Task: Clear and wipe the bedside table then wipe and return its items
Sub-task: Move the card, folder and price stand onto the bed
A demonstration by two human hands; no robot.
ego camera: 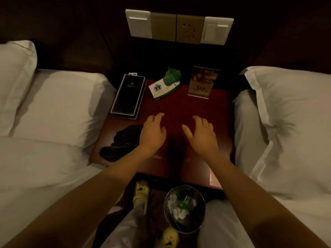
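Hovering fingers: both sets are spread and loose over the middle of the table, gripping nothing, tips just above or barely on the wood; I cannot tell which.
Left hand [152, 131]: palm down, empty, right beside the crumpled dark cloth [121, 143] lying on the near-left part of the top.
Right hand [202, 135]: palm down too, empty, over bare wood, apart from every item.
Table: the glossy dark red wooden bedside table [220, 122] sits between two white-sheeted beds, below a wall panel of switches and a socket [180, 26].
Items on it: a long black box with a pale rim [128, 96] at the back left, a white folded card with a green leaf-shaped tag [165, 85] at the back middle, and an upright clear-stand menu card marked 39 [203, 82] at the back right.
Progress: barely started by the look of it; nothing is cleared off, all three items stand in place, and the cloth lies unheld.
Left to do: lift the items away, wipe the top, wipe each item, set them back.
Below: a round metal bin with crumpled paper [184, 208] stands on the floor by the person's yellow clogs [141, 191].
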